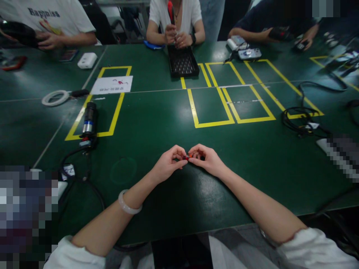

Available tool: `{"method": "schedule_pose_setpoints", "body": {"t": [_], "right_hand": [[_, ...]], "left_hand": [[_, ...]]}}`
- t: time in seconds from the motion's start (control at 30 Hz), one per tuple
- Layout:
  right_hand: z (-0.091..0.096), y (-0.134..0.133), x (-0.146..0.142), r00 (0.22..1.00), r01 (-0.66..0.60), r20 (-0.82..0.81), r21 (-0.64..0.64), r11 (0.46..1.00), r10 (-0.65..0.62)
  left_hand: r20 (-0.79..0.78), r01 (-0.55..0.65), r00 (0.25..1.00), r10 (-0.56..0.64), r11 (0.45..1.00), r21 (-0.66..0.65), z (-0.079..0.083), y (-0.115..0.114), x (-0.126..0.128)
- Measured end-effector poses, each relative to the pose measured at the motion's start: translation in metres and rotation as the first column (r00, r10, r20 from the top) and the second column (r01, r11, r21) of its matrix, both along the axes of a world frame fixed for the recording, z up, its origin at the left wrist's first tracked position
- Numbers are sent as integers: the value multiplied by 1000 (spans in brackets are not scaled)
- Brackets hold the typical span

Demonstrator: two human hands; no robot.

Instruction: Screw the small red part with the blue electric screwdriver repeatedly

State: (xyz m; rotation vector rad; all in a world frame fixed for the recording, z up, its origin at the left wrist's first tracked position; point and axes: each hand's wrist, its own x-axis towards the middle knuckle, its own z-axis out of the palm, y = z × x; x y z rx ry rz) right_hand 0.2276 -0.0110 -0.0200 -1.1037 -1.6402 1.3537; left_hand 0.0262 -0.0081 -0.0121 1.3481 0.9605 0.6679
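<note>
My left hand [170, 163] and my right hand [206, 160] meet above the green table [157, 123], fingertips almost touching. Between them is a small red and dark part [187, 157] with a bit of orange at its right end. Both hands pinch it between thumb and fingers, the left at one end and the right at the other. The part is too small and too covered by fingers for me to name its kind. A pale bangle [128, 203] circles my left wrist.
A black cylindrical tool [89, 118] with a cable lies left, inside yellow tape. Across the table a person holds a red-and-black tool [171, 13] over a black tray [183, 63] of small pieces. A paper sheet [112, 85], tape roll [55, 98] and coiled cables [298, 119] lie around.
</note>
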Motion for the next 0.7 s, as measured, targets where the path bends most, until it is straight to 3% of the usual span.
{"method": "schedule_pose_setpoints", "body": {"t": [0.17, 0.27, 0.37, 0.43, 0.47, 0.53, 0.57, 0.6, 0.63, 0.7], "right_hand": [[-1, 2, 4, 999, -21, 33, 14, 1000, 21], [-1, 3, 6, 999, -21, 39, 25, 999, 20], [1, 3, 7, 999, -23, 49, 30, 999, 22], [2, 3, 7, 998, -25, 55, 30, 999, 24], [3, 3, 7, 998, -26, 56, 29, 999, 25], [3, 3, 7, 998, -27, 50, 23, 999, 26], [3, 3, 7, 999, -25, 46, 18, 1000, 25], [3, 3, 7, 999, -23, 40, 13, 1000, 22], [2, 3, 6, 999, -20, 39, 10, 1000, 19], [1, 4, 6, 999, -15, 36, 7, 1000, 15]], "left_hand": [[-67, 14, 998, -10, 998, 57, 3, 3, -6], [-174, 31, 985, -12, 993, 111, 19, 14, -24], [-372, 32, 927, 54, 975, 221, 40, 32, -63], [-572, 39, 797, 196, 927, 373, 49, 46, -101], [-671, 66, 683, 289, 890, 450, 52, 53, -123], [-804, 125, 372, 464, 833, 539, 53, 65, -169], [-839, 122, 217, 499, 839, 531, 52, 69, -191], [-877, 109, 95, 471, 871, 479, 50, 73, -211], [-912, 73, 20, 409, 909, 410, 48, 75, -229], [-957, 6, -36, 288, 958, 288, 44, 77, -255]]}}
